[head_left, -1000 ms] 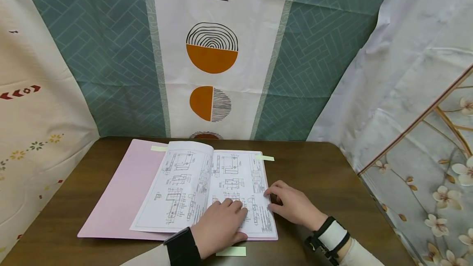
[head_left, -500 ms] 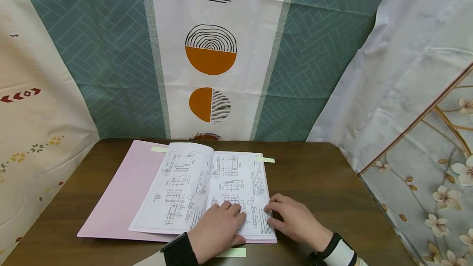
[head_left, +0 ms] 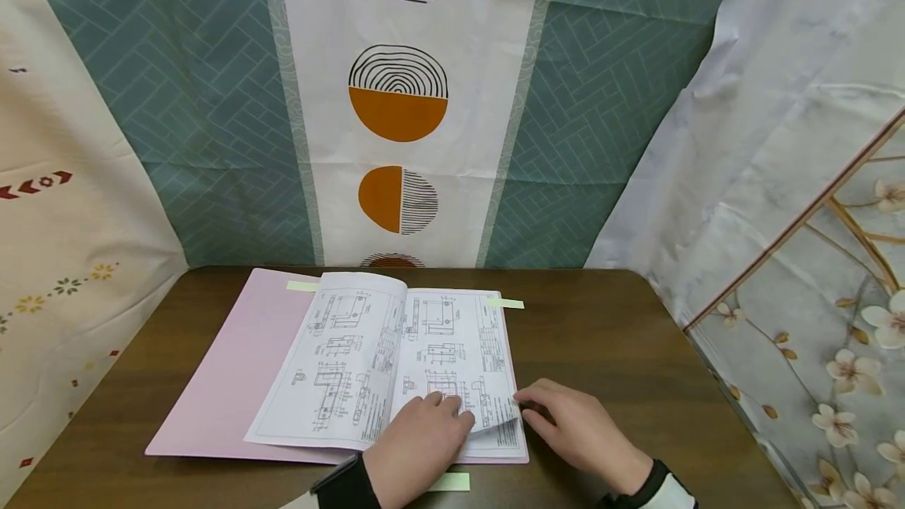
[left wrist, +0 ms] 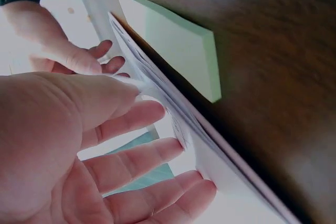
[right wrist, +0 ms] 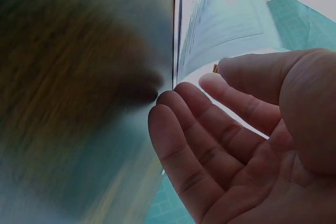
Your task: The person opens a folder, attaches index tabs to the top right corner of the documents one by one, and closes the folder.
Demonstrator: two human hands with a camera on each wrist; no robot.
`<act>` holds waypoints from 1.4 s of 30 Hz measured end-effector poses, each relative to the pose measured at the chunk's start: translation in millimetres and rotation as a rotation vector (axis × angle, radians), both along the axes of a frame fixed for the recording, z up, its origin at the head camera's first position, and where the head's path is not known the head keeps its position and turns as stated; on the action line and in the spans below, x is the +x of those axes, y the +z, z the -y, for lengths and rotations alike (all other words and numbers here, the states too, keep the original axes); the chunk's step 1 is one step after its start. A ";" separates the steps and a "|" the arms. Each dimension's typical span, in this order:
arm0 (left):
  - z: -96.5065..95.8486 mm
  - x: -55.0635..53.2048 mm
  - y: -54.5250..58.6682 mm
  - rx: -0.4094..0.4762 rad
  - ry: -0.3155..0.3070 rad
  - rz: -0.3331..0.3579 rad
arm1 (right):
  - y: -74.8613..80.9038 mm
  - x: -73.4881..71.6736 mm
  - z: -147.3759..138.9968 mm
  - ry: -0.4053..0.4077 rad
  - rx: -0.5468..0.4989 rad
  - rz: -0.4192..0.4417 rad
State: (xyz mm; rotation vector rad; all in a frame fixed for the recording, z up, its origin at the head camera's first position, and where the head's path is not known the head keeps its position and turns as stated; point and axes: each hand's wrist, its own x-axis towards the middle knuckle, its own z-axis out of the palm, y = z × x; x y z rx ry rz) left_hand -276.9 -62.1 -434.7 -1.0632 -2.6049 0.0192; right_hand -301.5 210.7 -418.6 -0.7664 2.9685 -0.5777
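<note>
A booklet of technical drawings lies open on the table, its left page curving up near the spine. My left hand rests on the lower part of the right page, fingers fairly straight. At that page's right edge, my right hand pinches it between thumb and index finger. The lower right corner is lifted, and another printed sheet shows below. In the right wrist view the page bends up towards the thumb; the other fingers of the right hand are loosely bent.
The booklet's pink cover is spread out to the left on the brown wooden table. Pale green sticky tabs mark the top corners. A pale green sticky-note pad lies by the booklet's near edge. Patterned curtains hang around the table.
The right page's lower right corner has come up off the sheet below. My right hand has shifted slightly right and nearer, while the left hand stays on the page.
</note>
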 end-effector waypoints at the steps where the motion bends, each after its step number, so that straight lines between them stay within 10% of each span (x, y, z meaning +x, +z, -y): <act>1: -1.2 0.7 -0.4 -0.014 0.005 -0.011 | 0.3 -0.1 -0.6 -0.008 0.001 0.006; 13: -11.1 1.8 -4.3 -0.023 0.056 -0.105 | 1.4 1.1 0.2 -0.025 -0.023 0.022; 42: -21.0 -11.0 2.1 0.119 0.113 0.009 | -5.9 -8.1 20.3 0.138 0.060 -0.055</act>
